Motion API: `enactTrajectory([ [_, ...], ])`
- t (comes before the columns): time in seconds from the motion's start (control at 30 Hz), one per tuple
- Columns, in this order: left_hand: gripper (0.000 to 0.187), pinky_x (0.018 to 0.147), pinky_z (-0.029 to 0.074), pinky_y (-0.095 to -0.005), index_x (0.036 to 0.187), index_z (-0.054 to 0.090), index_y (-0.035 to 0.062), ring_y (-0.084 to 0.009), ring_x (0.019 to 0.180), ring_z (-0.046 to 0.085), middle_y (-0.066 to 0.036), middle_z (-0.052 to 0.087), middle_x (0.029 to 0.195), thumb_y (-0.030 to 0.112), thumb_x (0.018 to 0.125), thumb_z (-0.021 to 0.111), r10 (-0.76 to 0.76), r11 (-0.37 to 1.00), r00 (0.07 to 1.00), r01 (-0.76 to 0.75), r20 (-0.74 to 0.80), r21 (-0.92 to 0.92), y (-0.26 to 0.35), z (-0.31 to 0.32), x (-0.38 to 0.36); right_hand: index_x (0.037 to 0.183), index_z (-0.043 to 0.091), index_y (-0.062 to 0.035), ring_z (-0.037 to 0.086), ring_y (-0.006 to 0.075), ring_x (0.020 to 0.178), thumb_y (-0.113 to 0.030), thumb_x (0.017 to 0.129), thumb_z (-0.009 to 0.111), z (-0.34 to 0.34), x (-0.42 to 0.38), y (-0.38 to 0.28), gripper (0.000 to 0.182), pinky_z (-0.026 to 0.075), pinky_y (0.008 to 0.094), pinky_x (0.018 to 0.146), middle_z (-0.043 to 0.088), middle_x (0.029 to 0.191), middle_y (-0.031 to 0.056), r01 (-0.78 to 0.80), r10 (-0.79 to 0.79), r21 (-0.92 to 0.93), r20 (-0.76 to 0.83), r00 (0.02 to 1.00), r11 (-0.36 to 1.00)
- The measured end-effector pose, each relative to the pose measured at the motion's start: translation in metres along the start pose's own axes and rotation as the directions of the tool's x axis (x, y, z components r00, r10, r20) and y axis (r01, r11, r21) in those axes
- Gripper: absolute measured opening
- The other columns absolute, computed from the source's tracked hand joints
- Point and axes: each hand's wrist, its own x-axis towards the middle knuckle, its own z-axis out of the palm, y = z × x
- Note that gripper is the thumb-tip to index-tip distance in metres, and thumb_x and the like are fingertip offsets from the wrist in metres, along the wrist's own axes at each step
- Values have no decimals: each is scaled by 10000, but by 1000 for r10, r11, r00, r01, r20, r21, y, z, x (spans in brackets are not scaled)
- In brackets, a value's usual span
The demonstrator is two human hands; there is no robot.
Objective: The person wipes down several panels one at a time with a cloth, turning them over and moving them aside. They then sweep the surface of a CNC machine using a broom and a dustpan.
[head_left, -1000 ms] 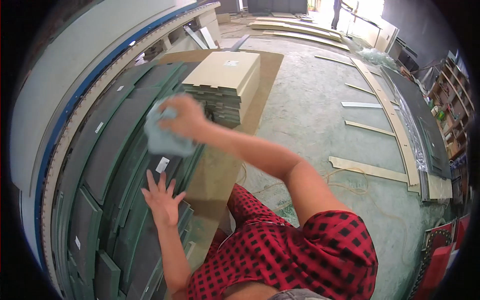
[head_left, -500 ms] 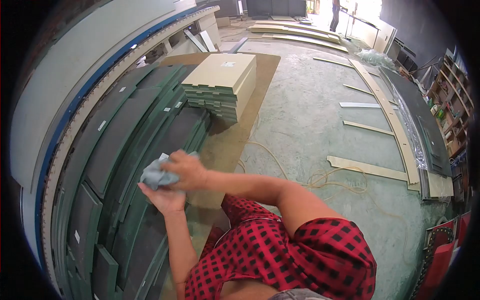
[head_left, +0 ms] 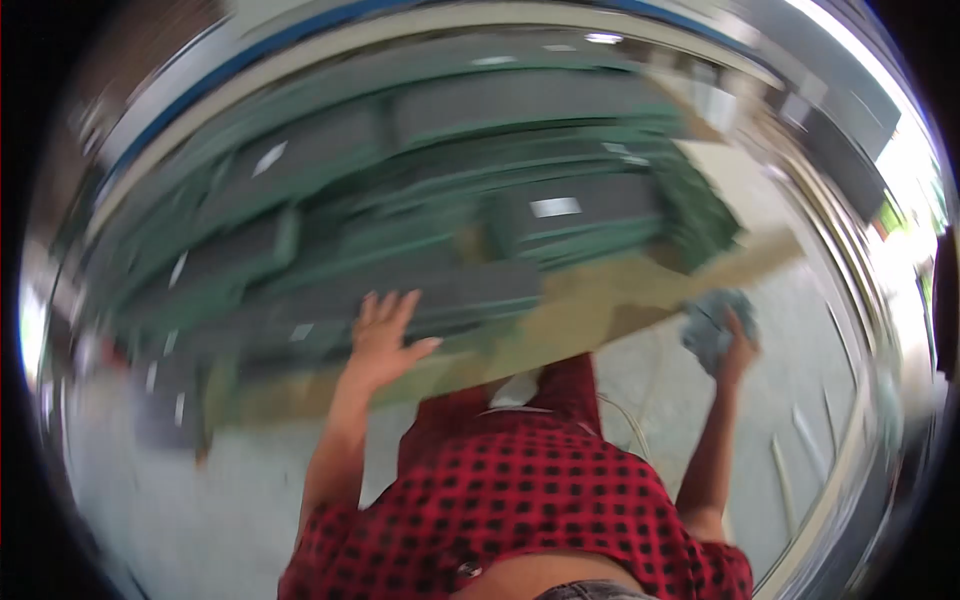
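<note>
Loosely crumpled, a soft blue-grey cloth (head_left: pixel 706 328) sits in the right hand (head_left: pixel 738 352), whose fingers are closed on its folds, just past the edge of the flat brown counter (head_left: pixel 580 310). The left hand (head_left: pixel 380 348) has its fingers spread apart, the thumb well out, at the long, flat front panel (head_left: pixel 480 286); with this much blur, I cannot tell whether the palm touches it. That panel has a dark grey face and a greenish edge, like the rectangular slabs (head_left: pixel 520 100) layered behind it in uneven, overlapping rows. One slab bears a pale oblong label (head_left: pixel 555 207). The person wears a red-and-black checked shirt (head_left: pixel 530 480), its fabric softly creased, above a pale, hard-looking floor (head_left: pixel 655 410).
</note>
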Motion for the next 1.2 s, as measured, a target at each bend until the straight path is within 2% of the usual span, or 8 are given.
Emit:
enactTrajectory([
  [0.03,805,1014,180,-620,1388,293,166,-425,1332,156,-175,264,1432,541,747,601,-131,989,991,127,39,81,2,2,-21,1060,642,-27,578,227,990,-111,834,550,6,7,-23,258,411,346,915,633,1036,123,-415,424,540,114,898,733],
  [0.07,797,1030,167,-596,1389,295,177,-436,1332,141,-185,261,1431,534,748,606,-195,981,980,194,35,29,-6,9,-41,1089,608,18,572,214,964,-107,805,604,0,23,-61,310,436,328,868,613,1045,123,-533,544,698,241,804,479],
  [0.13,806,1026,161,-607,1392,291,193,-448,1334,114,-199,246,1434,557,740,594,-315,947,949,316,32,-48,-19,25,-76,1102,582,44,562,191,942,-99,774,648,18,33,-91,363,444,322,836,594,1045,119,-604,492,784,473,731,143],
  [0.23,826,1004,168,-646,1396,281,196,-455,1334,106,-210,235,1434,580,729,583,-444,893,896,442,0,-87,-26,39,-126,1107,568,55,565,186,921,-95,769,649,29,44,-163,379,450,323,812,589,1048,118,-620,376,784,569,731,19],
  [0.5,815,989,164,-669,1386,310,187,-484,1315,142,-225,266,1413,539,718,619,-556,830,830,553,-46,-68,-24,49,-190,1050,571,54,535,146,871,-116,757,669,51,68,-298,352,416,272,811,588,1002,87,-559,-150,806,587,795,194],
  [0.67,823,984,151,-679,1375,334,170,-481,1324,117,-240,266,1411,539,702,632,-675,734,738,667,-20,-130,-16,48,-221,1002,577,45,539,202,915,-150,696,719,82,61,-350,390,414,299,826,582,1006,107,-73,-491,900,301,817,430],
  [0.9,833,1000,140,-663,1382,326,147,-474,1326,115,-234,261,1416,534,708,626,-750,659,661,749,22,-69,-8,53,-235,1035,581,-86,407,360,1186,-250,529,815,88,36,-364,582,330,411,993,465,1252,194,407,-730,623,439,524,668],
  [1.2,750,991,227,-628,1334,368,129,-439,1303,191,-185,321,1374,466,724,644,-504,854,852,467,-138,-230,3,71,-170,1013,568,-41,545,335,1016,-2,469,732,117,38,-343,569,415,375,870,589,1045,150,240,-729,737,459,508,631],
])
